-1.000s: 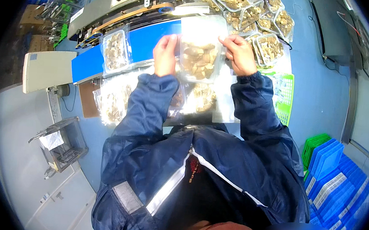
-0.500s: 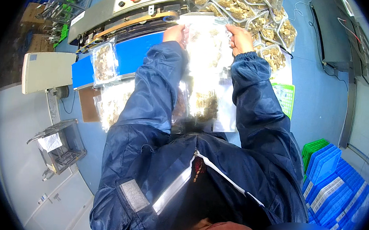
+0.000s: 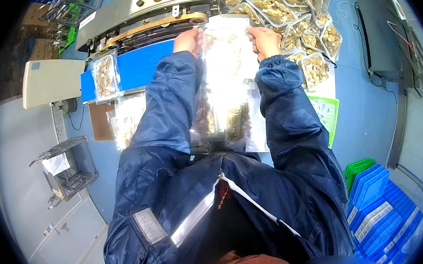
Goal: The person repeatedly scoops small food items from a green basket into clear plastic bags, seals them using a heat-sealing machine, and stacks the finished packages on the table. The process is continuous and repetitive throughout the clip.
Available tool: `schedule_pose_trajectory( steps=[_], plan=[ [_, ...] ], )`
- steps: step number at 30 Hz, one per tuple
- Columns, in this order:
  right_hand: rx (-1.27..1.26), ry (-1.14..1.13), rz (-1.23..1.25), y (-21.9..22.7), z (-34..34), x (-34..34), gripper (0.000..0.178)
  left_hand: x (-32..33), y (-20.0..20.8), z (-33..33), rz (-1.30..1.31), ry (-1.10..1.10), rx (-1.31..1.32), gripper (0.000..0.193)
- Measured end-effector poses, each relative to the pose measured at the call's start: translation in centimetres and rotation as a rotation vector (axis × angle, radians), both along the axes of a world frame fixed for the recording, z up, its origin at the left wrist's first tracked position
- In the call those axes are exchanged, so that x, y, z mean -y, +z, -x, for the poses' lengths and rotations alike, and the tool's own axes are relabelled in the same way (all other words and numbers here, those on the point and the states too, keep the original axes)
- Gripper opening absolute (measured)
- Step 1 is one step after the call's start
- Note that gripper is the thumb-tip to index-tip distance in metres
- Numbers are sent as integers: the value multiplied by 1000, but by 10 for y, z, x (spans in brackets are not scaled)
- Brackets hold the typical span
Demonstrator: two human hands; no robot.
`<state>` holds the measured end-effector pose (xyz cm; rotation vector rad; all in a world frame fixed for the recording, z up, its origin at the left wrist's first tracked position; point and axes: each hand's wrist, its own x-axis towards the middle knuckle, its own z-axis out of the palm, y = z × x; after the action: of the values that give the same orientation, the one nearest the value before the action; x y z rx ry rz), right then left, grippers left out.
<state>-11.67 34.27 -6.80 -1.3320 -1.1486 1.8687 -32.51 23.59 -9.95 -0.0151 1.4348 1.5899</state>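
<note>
left hand (image 3: 187,42) is holding clear bag (image 3: 228,50) by its left edge | right hand (image 3: 264,41) is pinching its far right corner | bagged tray (image 3: 106,77) is lying on blue belt (image 3: 145,57), left | filled trays (image 3: 268,9) are lying heaped, far right | blue crates (image 3: 384,217) are standing near right

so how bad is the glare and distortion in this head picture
Head view, middle: harsh glare whites out much of the clear plastic bag between the left hand and right hand; head view, left: the blue conveyor belt shows its colour; head view, rim: fisheye bending, black corners, and smeared blurring low right of centre.
</note>
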Motion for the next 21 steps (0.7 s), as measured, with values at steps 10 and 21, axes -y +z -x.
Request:
schedule_pose_trajectory(
  steps=[10, 21],
  plan=[
    [27, 84, -51, -10, 38, 16, 15, 25, 3, 36, 8, 14, -59, 17],
    [100, 197, -216, -20, 79, 39, 21, 63, 11, 82, -46, 7, -106, 16]
  ],
)
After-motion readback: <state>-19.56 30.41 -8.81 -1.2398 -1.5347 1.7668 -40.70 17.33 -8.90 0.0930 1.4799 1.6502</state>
